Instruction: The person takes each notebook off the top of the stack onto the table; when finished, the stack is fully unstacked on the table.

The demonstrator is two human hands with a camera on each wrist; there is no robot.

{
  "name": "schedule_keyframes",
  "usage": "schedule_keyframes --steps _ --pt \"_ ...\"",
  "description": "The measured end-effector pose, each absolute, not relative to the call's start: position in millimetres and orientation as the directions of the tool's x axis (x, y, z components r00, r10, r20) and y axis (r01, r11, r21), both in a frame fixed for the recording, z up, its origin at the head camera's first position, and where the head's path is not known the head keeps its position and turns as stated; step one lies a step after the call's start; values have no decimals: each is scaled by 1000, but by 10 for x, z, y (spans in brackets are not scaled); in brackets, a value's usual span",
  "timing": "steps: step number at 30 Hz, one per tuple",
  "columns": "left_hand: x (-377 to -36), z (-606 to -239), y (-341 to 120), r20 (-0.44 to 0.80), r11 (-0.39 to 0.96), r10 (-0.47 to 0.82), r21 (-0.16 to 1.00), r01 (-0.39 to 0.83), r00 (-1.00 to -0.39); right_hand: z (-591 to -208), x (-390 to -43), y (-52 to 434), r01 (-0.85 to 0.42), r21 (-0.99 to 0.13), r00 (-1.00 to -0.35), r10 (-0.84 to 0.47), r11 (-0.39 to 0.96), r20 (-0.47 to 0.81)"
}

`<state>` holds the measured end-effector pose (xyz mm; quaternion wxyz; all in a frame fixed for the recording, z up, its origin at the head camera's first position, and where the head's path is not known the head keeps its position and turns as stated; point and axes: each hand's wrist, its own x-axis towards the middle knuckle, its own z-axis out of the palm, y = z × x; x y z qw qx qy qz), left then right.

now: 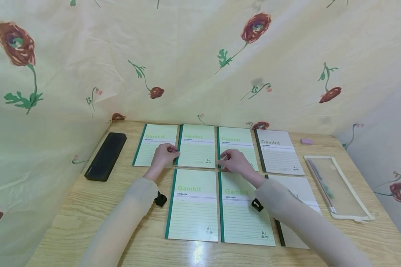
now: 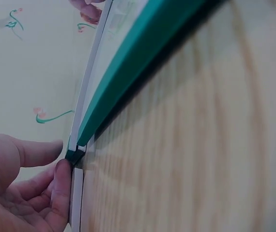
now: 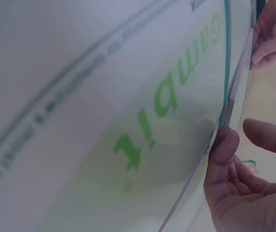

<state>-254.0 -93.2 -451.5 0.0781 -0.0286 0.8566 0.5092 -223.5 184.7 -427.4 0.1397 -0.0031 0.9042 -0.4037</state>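
Notebooks with "Gambit" on their covers lie in two rows. My left hand [image 1: 165, 154] is over the lower right of the far-left notebook [image 1: 153, 138], its fingertips at the green spine of the second notebook [image 1: 198, 148]. In the left wrist view, the thumb and index finger [image 2: 60, 186] come close together beside a green spine's end. Between the second notebook and the third notebook [image 1: 235, 138], my right hand [image 1: 235, 161] has its fingertips at the gap. The right wrist view shows the index finger [image 3: 220, 154] against a notebook edge, thumb held apart.
Grey notebooks with dark spines [image 1: 280, 150] lie at the right. The front row holds two green-spined notebooks [image 1: 194, 211] below my hands. A black case [image 1: 106, 157] is at the left, a mesh pencil pouch [image 1: 341, 185] and a pink eraser [image 1: 306, 141] at the right.
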Motion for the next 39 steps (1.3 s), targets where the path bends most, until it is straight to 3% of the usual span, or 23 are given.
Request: schedule_keyframes --steps 15,27,39 --pt "-2542 -4472 -888 -192 515 15 843 -156 -981 -4457 -2471 1815 -21 -750 -963 -216 661 -163" --pt "-2610 -4333 -876 -249 655 100 745 -125 -963 -4497 -2512 1796 -50 -728 -956 -243 684 -163" --pt "-2867 -4377 -801 -194 690 79 718 -87 -978 -4489 -2493 1795 -44 -738 -958 -238 673 -160"
